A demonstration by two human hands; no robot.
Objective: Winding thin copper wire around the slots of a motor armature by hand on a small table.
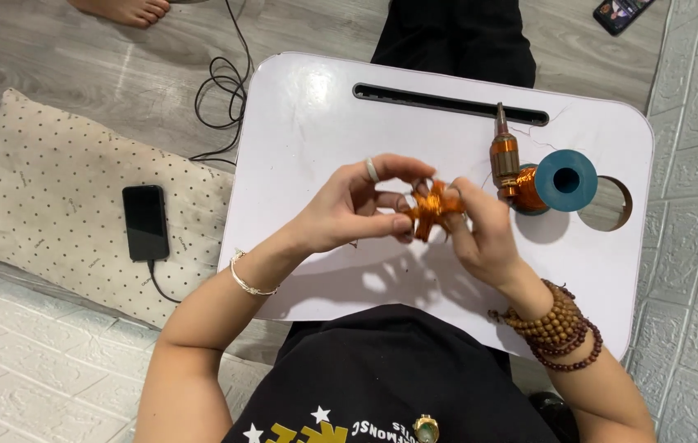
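Overhead, l. to r.: a black phone (145, 222) lies on a dotted cushion (61, 205) w/ a cable plugged in, beside a white lap table (316, 107). Above the table's center, the left hand (349, 209), ring on one finger, pinches a small copper-wire coil piece (432, 209) between thumb and fingertips; the right hand (480, 234) grips the same piece from the other side, so both hands are closed on it, just above the tabletop. Farther r., a copper wire spool (554, 184) w/ blue ends rests on the table near a round cutout (607, 205), an orange-bodied tool (504, 152) touching it.
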